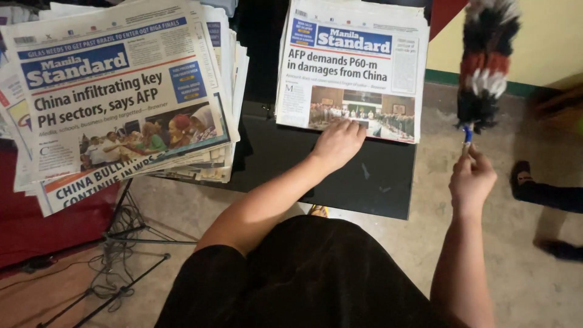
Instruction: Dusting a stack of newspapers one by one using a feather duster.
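Hands first: the person's left hand (337, 141) lies flat, fingers together and spread over nothing, pressing on the near edge of a folded stack of newspapers (355, 67); the right hand (471, 180) is closed in a fist around the blue handle (466, 135) of a feather duster (486, 61), held upright off the table's right side.

A larger, looser pile of newspapers (121, 97) sits at the left, its sheets fanned and overhanging the edge of the black table (370, 182). Well apart from it, the smaller stack rests squarely near the table's far right portion, its corners mostly aligned.

Judging by the look of them, the papers are soft and limp, light singly but weighty as a bundle, and likely to slide over one another; a grip under the folded spine with a palm on top would probably hold them best. The duster appears very light, its black, red and white plumes fragile, so the thin handle is the sensible place to grasp.

Below, a stand's legs and cables (121, 243) cross the floor, and another person's dark shoe (523, 176) shows at right.
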